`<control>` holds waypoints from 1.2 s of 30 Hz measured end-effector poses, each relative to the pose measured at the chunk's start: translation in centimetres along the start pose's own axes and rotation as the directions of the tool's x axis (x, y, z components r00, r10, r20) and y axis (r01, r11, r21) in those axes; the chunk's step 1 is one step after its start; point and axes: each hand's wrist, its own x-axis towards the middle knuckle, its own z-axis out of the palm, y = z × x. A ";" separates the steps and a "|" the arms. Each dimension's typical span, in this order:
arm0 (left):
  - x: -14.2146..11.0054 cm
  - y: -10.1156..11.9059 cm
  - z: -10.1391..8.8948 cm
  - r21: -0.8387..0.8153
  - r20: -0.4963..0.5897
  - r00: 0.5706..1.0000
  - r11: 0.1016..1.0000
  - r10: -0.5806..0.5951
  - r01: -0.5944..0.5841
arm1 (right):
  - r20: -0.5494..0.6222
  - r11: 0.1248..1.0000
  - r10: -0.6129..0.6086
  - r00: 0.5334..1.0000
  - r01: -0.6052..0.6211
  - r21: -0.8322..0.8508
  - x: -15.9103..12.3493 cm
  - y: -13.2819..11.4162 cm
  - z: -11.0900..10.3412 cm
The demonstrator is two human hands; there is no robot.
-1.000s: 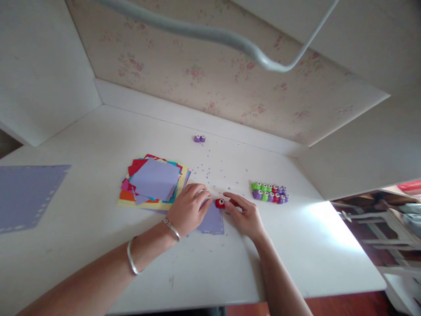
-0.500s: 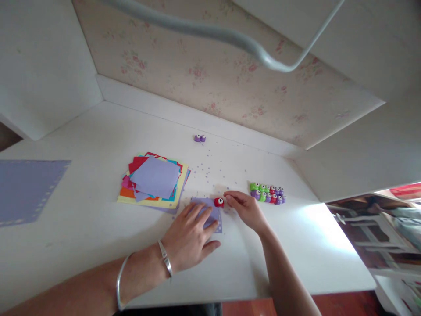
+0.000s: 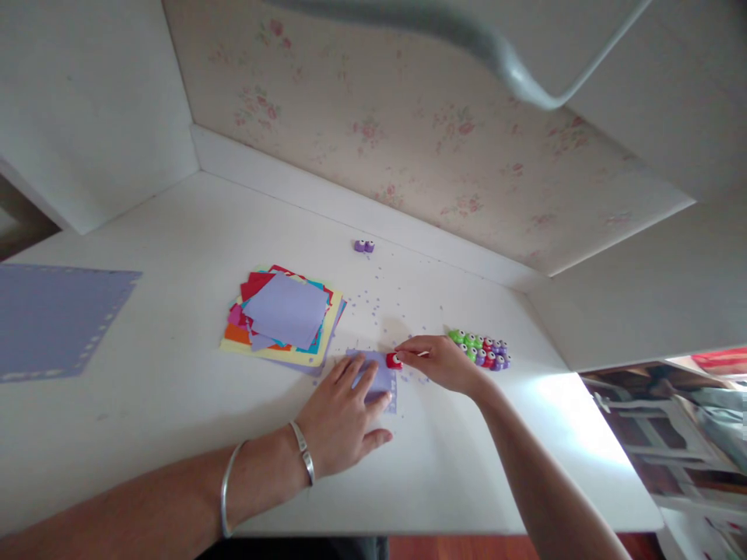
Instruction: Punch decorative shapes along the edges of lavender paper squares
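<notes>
My left hand [image 3: 344, 412] lies flat with its fingers spread, pressing on a small sheet of lilac paper [image 3: 380, 379]. Punched shapes line the paper's right edge. At its upper right corner sits a small red craft punch [image 3: 392, 361] with a white round button. My right hand [image 3: 440, 361] pinches this punch, with thumb and fingers closed at its right side. Tiny lilac paper bits lie scattered around and beyond the sheet.
A stack of coloured paper [image 3: 285, 311] lies left of the sheet. More craft punches, green, red and purple [image 3: 482, 350], stand in rows at the right. Two purple punches [image 3: 364, 246] are near the back wall. A large lilac sheet [image 3: 52, 319] with a punched border lies far left.
My right hand has moved left onto the red punch and closed on it. The left hand stays on the paper. The whole view has shifted slightly.
</notes>
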 end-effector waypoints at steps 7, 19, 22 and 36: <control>0.0 0.1 -0.1 -0.005 0.002 1.000 1.000 0.001 -0.001 | 0.041 0.994 0.096 0.995 -0.098 0.041 0.3 -0.3 0.1; 0.0 0.1 -0.2 -0.005 -0.008 1.000 1.000 0.003 -0.003 | 0.103 0.979 0.204 0.974 -0.205 0.003 0.7 -0.2 -0.2; 0.0 0.1 -0.2 -0.004 -0.002 1.000 1.000 0.000 0.000 | 0.117 0.979 0.200 0.973 -0.204 0.022 0.6 0.0 -0.3; 0.0 0.1 -0.2 -0.013 -0.014 1.000 1.000 0.000 0.000 | 0.095 0.972 0.230 0.969 -0.233 0.027 0.8 0.4 0.2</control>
